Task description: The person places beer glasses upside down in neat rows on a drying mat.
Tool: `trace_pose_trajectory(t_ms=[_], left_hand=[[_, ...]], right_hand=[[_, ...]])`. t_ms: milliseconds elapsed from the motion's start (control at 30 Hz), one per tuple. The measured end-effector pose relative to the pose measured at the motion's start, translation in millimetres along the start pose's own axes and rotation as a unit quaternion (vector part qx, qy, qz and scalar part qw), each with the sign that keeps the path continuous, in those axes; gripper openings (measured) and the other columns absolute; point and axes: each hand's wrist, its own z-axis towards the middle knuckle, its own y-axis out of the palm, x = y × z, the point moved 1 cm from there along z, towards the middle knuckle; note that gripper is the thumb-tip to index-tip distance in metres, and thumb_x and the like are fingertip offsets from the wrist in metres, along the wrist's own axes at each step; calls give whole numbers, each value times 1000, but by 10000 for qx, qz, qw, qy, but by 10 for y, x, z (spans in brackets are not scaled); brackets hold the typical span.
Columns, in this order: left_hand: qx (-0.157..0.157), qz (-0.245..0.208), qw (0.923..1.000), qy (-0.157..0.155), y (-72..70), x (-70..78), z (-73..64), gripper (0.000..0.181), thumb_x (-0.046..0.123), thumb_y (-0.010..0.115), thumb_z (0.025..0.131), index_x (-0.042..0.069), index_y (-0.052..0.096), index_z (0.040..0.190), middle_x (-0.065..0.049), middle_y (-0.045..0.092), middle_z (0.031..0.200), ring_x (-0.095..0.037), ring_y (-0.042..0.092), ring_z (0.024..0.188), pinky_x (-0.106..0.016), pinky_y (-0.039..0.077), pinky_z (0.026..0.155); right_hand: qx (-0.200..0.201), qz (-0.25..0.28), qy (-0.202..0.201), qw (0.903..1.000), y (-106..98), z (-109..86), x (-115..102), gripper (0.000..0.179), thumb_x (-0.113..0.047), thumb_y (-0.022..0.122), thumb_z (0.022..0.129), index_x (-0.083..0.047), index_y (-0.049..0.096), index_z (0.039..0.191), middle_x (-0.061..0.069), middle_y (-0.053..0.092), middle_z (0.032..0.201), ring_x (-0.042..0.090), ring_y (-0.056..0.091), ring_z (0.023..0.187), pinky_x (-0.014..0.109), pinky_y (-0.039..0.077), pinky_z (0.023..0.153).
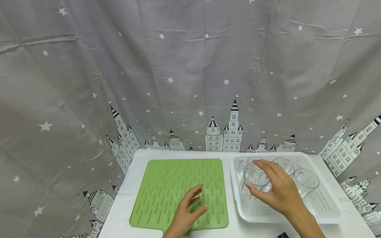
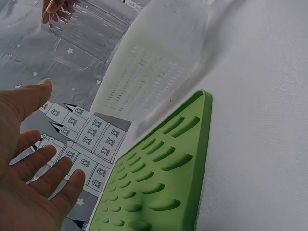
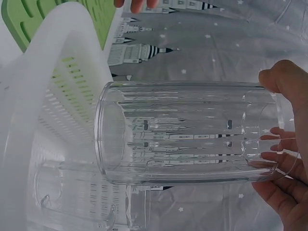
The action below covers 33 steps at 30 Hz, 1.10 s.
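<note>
My right hand (image 1: 279, 191) grips a tall clear drinking glass (image 3: 187, 134) near its rim, thumb on one side and fingers on the other. The glass has vertical ribs and stands upright at the left part of a white perforated basket (image 1: 262, 216). In the left wrist view, a clear handle-like loop (image 2: 72, 67) shows beside the held glass. Over a green ridged mat (image 1: 175, 185), my left hand (image 1: 189, 211) hovers with nothing in it, its fingers loosely spread and thumb apart.
More clear glasses (image 1: 306, 178) stand in the basket, behind and right of the held one. A white cloth (image 1: 116, 211) covers the table. Behind it hangs a grey curtain (image 1: 184, 66) printed with stars and castles. A small black object (image 1: 282, 235) lies at the front edge.
</note>
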Motion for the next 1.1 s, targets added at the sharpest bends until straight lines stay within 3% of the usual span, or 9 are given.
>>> trace_pose_trajectory(t_ms=[167, 500, 700, 900, 967, 1100], left_hand=[[3, 43, 10000, -12, -2, -12, 4, 72, 21, 83, 96, 36, 50, 158, 5, 51, 166, -26, 50, 153, -39, 48, 125], [-173, -170, 9997, -48, 133, -69, 47, 70, 20, 81, 98, 36, 48, 158, 7, 51, 165, -17, 52, 152, -36, 49, 124], [-331, -228, 9992, -51, 250, -82, 84, 71, 26, 79, 100, 32, 44, 161, -1, 51, 166, -28, 52, 153, -39, 51, 122], [-308, -534, 9980, -165, 318, -87, 104, 77, 20, 77, 100, 22, 37, 166, -12, 54, 160, -24, 59, 144, -31, 55, 116], [-301, -587, 9974, -293, 329, -89, 101, 79, 21, 78, 100, 18, 36, 167, -14, 55, 159, -27, 60, 143, -35, 55, 116], [-286, -485, 9970, -527, 341, -89, 84, 85, 29, 80, 99, 14, 33, 168, -17, 50, 165, -43, 49, 152, -60, 48, 121]], right_hand=[[59, 43, 15, 10000, 16, 3, -22, 72, -44, 88, 80, -13, 69, 142, 7, 72, 136, 27, 66, 124, 2, 28, 122], [632, 451, -465, 9959, 227, 107, -198, 66, -62, 69, 97, -9, 72, 136, 11, 73, 132, 29, 66, 122, 7, 32, 124], [699, 660, -406, 9945, 494, 129, -440, 57, -52, 80, 91, -13, 74, 132, 9, 72, 133, 27, 68, 121, 9, 41, 117], [685, 849, -336, 9935, 711, 120, -667, 55, -44, 86, 86, -15, 74, 130, 6, 70, 134, 25, 69, 120, 18, 50, 108], [664, 902, -345, 9931, 763, 108, -729, 56, -42, 89, 83, -15, 74, 130, 6, 69, 134, 24, 69, 119, 18, 51, 107], [635, 981, -397, 9924, 836, 88, -820, 58, -37, 92, 79, -15, 74, 129, 6, 69, 133, 23, 69, 119, 21, 53, 106]])
